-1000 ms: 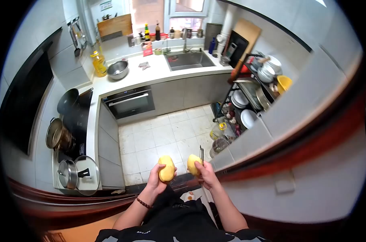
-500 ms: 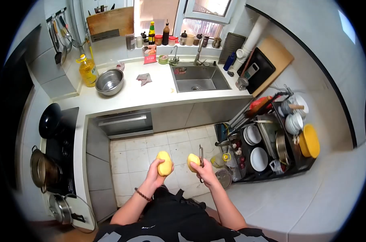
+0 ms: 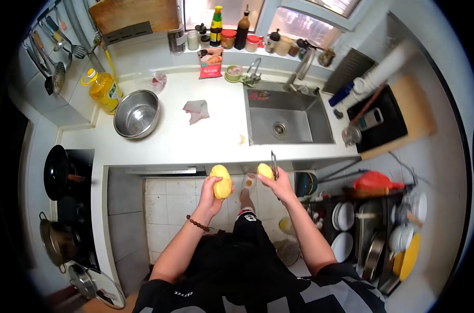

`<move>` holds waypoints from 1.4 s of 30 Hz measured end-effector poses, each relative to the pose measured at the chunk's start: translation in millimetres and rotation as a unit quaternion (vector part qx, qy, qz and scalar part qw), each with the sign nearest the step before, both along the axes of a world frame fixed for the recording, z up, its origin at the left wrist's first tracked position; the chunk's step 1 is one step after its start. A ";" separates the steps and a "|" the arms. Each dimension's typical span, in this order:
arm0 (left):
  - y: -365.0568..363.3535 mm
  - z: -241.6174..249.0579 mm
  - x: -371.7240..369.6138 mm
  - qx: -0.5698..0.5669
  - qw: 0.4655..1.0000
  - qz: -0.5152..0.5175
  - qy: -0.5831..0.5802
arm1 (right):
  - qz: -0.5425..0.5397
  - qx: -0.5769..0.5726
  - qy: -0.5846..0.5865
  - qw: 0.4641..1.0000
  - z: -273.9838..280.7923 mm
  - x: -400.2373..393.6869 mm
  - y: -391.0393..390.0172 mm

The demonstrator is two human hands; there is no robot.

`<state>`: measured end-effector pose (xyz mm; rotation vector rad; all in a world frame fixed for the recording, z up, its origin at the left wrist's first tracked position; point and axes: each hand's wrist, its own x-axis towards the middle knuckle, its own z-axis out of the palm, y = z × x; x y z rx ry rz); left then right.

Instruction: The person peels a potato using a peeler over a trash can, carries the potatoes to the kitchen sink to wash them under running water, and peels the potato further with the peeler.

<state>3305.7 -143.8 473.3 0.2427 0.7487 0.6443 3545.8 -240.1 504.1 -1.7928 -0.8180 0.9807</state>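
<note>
My left hand [image 3: 209,195] is closed around a large peeled yellow potato [image 3: 222,182], held upright in front of the counter edge. In my right hand [image 3: 280,188] is a smaller peeled potato [image 3: 264,170], pinched under the thumb. The same hand also grips a peeler [image 3: 274,163], its metal end pointing up toward the counter. The two hands are apart, with the potatoes not touching. A small pale scrap [image 3: 241,139] lies on the white countertop [image 3: 169,143] just beyond them.
A steel sink [image 3: 289,122] is set into the counter ahead. To the left are a steel bowl [image 3: 137,115], an oil bottle [image 3: 104,91] and a grey cloth [image 3: 197,111]. A dish rack with white plates [image 3: 343,216] stands low on the right; a black wok [image 3: 57,172] sits far left.
My view has moved closer to the counter, and one foot now shows stepping forward below. Both hands keep hold of the potatoes and the peeler, now nearer the counter edge.
</note>
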 end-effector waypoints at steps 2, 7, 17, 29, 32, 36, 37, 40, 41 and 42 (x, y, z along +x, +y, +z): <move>29.6 -10.9 31.7 -0.003 0.999 0.038 0.020 | 0.040 -0.019 -0.095 0.995 -27.2 52.7 73.5; 102.1 -30.8 116.5 -0.066 0.987 0.142 0.042 | 0.123 -0.087 -0.173 0.973 -78.2 139.3 260.1; 174.0 -53.2 218.5 -0.101 0.961 0.203 0.156 | 0.253 -0.154 -0.320 0.900 -152.5 172.0 433.4; 228.1 -86.2 287.5 -0.119 0.983 0.076 0.115 | 0.118 -0.081 -0.299 0.944 -152.4 313.5 354.0; 245.7 -80.8 335.6 -0.078 0.986 -0.004 0.148 | 0.021 0.010 -0.417 0.909 -162.8 401.4 310.1; 259.8 -97.8 395.5 -0.085 0.988 -0.070 0.111 | 0.054 -0.135 -0.500 0.854 -91.5 474.9 321.2; 261.8 -96.5 409.2 -0.085 0.987 -0.074 0.113 | 0.050 -0.138 -0.498 0.855 -94.7 488.0 325.0; 263.4 -97.1 445.9 -0.059 0.989 -0.094 0.097 | 0.110 -0.210 -0.492 0.838 -100.3 512.8 327.8; 263.5 -96.9 453.8 -0.058 0.988 -0.100 0.100 | 0.105 -0.212 -0.490 0.839 -106.2 513.1 325.4; 263.0 -98.0 461.3 -0.057 0.988 -0.105 0.101 | 0.111 -0.211 -0.489 0.839 -111.1 512.0 324.1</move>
